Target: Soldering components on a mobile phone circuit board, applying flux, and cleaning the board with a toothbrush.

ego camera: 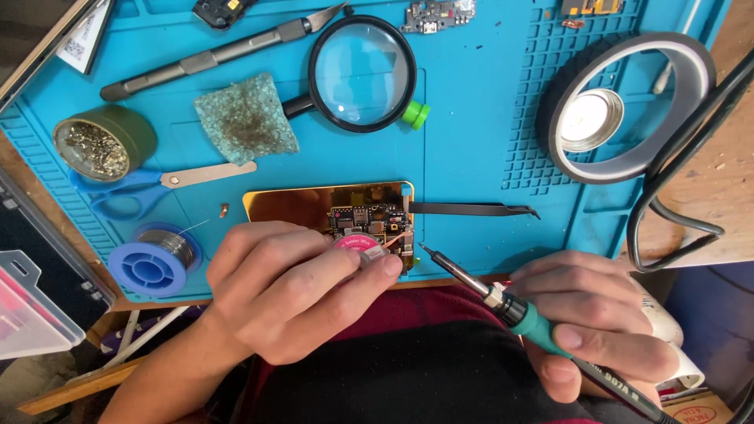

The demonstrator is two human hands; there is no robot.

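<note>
My left hand [287, 286] holds a small round pink-labelled spool of desoldering braid [359, 246] against a dark circuit board [369, 220]. The board sits in an opened phone with a shiny gold back [287, 206] on the blue mat [463, 157]. My right hand [601, 322] grips a soldering iron with a teal collar [503, 302]. Its tip points up-left and ends just right of the board's lower edge, a short gap away from it. Black tweezers [471, 209] lie to the right of the phone.
On the mat lie a magnifying glass [361, 72], a green sponge piece [245, 118], a tin of brass wool [98, 145], blue-handled scissors [149, 188], a blue solder spool [153, 263], a craft knife [220, 53] and a roll of tape [628, 106]. A black cable [675, 204] loops at the right.
</note>
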